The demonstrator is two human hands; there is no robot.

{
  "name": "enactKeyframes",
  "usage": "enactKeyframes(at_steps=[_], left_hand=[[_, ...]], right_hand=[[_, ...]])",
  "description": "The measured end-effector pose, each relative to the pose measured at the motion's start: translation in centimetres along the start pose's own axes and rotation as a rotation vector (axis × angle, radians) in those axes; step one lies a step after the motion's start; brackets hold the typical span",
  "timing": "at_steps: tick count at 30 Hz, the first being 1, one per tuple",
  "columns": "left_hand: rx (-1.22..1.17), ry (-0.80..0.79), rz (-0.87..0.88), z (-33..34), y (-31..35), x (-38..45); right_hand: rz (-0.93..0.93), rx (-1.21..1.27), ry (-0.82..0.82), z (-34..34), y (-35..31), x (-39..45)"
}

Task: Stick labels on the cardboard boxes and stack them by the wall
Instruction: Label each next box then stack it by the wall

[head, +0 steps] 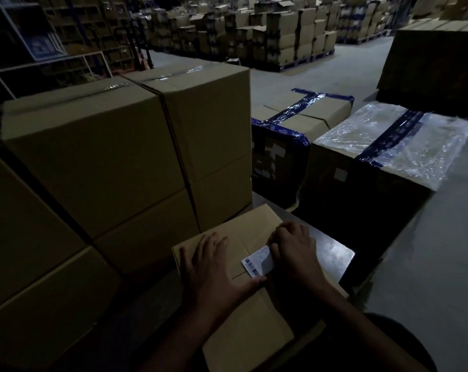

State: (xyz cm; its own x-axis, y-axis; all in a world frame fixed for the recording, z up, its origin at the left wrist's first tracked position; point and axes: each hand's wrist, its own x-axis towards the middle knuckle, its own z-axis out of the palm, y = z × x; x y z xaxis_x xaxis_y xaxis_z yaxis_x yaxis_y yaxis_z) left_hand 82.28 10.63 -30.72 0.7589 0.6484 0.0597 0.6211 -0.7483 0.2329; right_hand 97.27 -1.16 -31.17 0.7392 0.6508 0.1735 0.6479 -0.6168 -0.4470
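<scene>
With my left hand (214,267) spread flat steadying the cardboard box (238,296) in front of me, my right hand (294,251), fingers curled down on the label (257,263), should smooth it outward from the barcode end, avoiding creases.

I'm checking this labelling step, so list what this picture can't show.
Head view only:
- Label: its right part is covered by the right hand; print too small to read.
- Cardboard box: near end lost in shadow under the arms.
- Left hand: lies flat, hiding the box top beneath.
- Left shelving: too dark.
</scene>
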Motion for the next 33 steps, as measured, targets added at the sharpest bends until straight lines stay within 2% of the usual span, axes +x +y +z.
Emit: enactKeyframes(at_steps=[11, 22, 25, 29, 33], left_hand=[[-0.018, 0.025, 0.01, -0.2, 0.0, -0.2], [0.007, -0.028, -0.001, -0.7, 0.4, -0.3], [-0.004, -0.016, -0.002, -0.7, 0.3, -0.4], [-0.006, -0.019, -0.006, -0.6, 0.3, -0.2], [-0.026, -0.025, -0.014, -0.7, 0.4, -0.2]], right_hand=[[-0.068, 0.002, -0.009, -0.2, 0.4, 0.0], [-0.15, -0.297, 0.067, 0.9, 0.0, 1.5], [-0.18, -0.383, 0.03, 1.7, 0.3, 2.0], [-0.185, -0.314, 0.123, 1.3, -0.1, 1.5], [-0.177, -0.292, 0.106, 1.2, -0.2, 1.5]])
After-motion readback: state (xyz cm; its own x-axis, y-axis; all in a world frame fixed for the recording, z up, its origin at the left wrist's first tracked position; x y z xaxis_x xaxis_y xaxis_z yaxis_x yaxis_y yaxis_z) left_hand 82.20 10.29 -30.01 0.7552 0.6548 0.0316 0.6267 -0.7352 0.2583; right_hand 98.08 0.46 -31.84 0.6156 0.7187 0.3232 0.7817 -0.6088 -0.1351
